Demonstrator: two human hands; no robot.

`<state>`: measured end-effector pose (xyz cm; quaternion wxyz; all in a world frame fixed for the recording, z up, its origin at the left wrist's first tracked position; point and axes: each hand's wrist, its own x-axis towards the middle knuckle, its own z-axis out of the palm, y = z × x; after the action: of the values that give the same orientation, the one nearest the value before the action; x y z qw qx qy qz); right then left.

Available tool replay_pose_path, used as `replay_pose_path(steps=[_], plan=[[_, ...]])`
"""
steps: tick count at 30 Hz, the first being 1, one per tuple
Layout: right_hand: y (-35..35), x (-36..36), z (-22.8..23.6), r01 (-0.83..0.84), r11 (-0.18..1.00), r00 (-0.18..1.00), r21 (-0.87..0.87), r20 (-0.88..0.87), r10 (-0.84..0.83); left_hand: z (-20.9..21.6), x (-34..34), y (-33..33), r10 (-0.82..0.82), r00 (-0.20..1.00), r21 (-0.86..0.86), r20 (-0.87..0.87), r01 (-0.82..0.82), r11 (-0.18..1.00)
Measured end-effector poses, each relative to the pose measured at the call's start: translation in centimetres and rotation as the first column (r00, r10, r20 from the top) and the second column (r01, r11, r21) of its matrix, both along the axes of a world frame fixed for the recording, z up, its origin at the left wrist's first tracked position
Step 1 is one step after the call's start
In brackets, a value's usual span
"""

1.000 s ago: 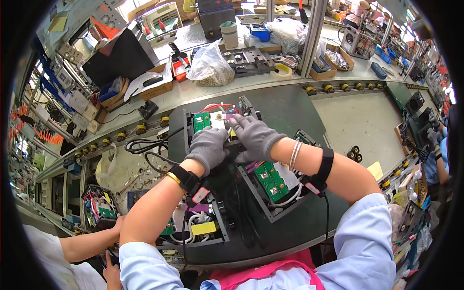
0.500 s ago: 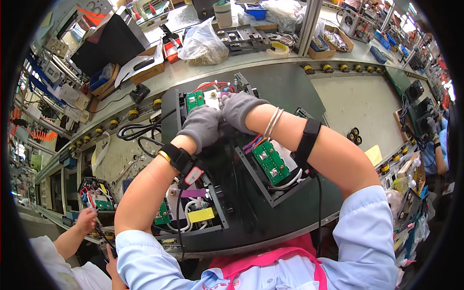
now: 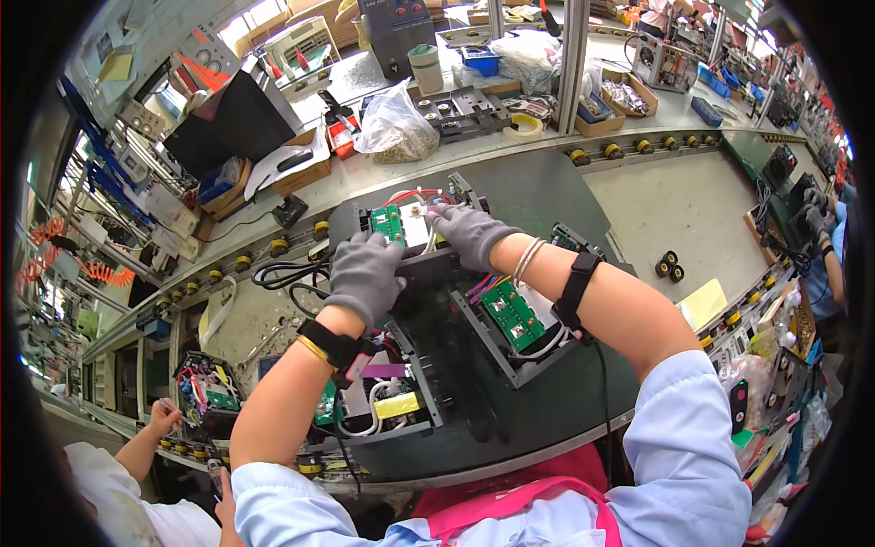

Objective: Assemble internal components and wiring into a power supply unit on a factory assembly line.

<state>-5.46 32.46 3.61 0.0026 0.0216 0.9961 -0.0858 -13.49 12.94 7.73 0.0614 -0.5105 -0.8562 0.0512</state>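
Note:
Three opened electronic units in black metal chassis rest on the dark green work board (image 3: 583, 202). At the far unit (image 3: 439, 266), my left hand (image 3: 366, 278), in a grey glove, lies over the near left edge. Its fingers are stretched toward the green circuit board (image 3: 388, 223), thumb apart. My right hand (image 3: 472, 235), also gloved, rests on the right part with fingers extended by the white plate (image 3: 415, 228); I see nothing held in it. Red wires (image 3: 410, 195) run along the unit's back. The near left unit (image 3: 427, 387) and near right unit (image 3: 524, 319) are untouched.
Black cables (image 3: 287, 273) hang off the board's left side. Along the bench behind are a clear bag of small parts (image 3: 397, 126), a tape roll (image 3: 523, 128) and a metal post (image 3: 572, 68). A co-worker's hand (image 3: 164, 416) is at another unit (image 3: 208, 387) on the left.
My hands have moved apart: the left went to the unit's near left edge, the right withdrew slightly and its fingers straightened. The whole view has shifted.

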Motion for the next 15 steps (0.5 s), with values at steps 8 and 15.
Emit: replay_pose_path(steps=[8,15], plan=[[0.0,-1.2,-1.5,-0.015,0.979,0.998,0.203,-0.052,0.026,-1.9,-0.9,-0.4,-0.047,0.998,-0.117,0.047,0.052,0.992],[-0.3,-2.4,-0.7,-0.131,0.933,0.99,0.335,0.093,0.106,-2.4,-1.2,1.4,-0.024,1.0,-0.152,-0.016,0.021,0.988]])
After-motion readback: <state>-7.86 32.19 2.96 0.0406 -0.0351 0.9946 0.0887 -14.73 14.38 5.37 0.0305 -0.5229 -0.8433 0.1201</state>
